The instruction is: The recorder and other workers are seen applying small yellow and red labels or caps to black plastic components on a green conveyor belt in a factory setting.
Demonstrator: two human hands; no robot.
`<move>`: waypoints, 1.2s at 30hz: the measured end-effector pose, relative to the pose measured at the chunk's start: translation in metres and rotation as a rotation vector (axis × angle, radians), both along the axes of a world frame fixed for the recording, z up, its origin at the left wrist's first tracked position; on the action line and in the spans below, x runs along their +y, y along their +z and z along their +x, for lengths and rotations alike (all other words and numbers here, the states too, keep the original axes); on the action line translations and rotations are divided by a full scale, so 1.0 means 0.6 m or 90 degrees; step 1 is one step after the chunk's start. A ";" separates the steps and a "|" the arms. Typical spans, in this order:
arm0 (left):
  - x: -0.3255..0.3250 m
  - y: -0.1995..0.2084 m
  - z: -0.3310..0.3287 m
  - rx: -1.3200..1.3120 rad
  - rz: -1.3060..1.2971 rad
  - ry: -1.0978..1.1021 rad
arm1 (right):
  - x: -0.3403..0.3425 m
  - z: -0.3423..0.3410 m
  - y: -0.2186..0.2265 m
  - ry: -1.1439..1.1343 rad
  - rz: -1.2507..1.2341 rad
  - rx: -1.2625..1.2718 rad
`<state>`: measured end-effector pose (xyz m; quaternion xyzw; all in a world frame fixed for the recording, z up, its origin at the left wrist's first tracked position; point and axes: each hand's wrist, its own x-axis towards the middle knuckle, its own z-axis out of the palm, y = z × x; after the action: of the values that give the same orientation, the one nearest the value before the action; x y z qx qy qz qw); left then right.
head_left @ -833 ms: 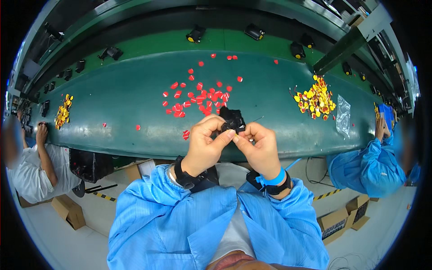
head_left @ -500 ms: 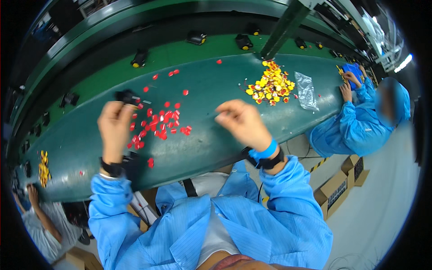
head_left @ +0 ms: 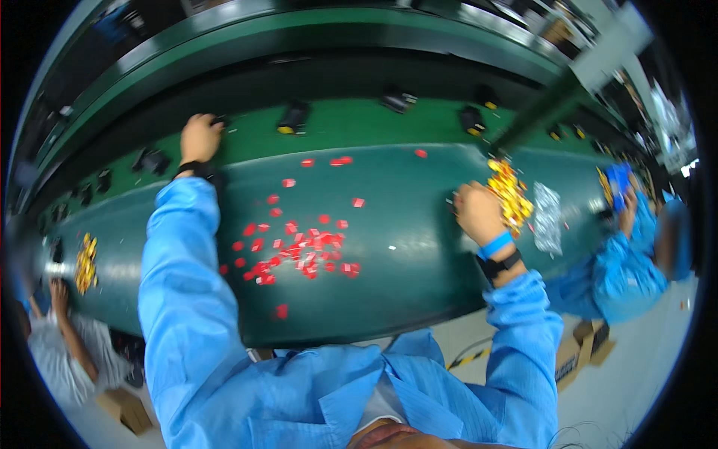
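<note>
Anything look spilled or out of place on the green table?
The small red pieces look loosely strewn, with a stray red piece near the far edge of the green table. By contrast, the yellow pieces beside the right hand are heaped together. It may just be the working layout.

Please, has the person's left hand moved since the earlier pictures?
Yes: the left hand has moved forward, from above the green table to beyond its far edge.
</note>
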<state>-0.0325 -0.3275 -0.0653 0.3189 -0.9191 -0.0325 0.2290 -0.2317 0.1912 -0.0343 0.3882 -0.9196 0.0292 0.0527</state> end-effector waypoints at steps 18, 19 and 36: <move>0.499 0.183 0.118 0.193 0.234 -0.535 | -0.081 0.230 0.082 0.019 -0.950 -1.380; 0.523 0.180 0.122 0.212 0.238 -0.535 | -0.078 0.250 0.085 0.020 -0.946 -1.385; 0.568 0.157 0.213 0.206 1.019 -0.384 | -0.007 0.342 0.109 0.316 -0.507 -0.168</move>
<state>0.0951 0.0130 0.0289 0.1185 -0.6218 -0.7729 0.0452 -0.0263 0.1868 0.0310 0.5382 -0.7158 0.4392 0.0718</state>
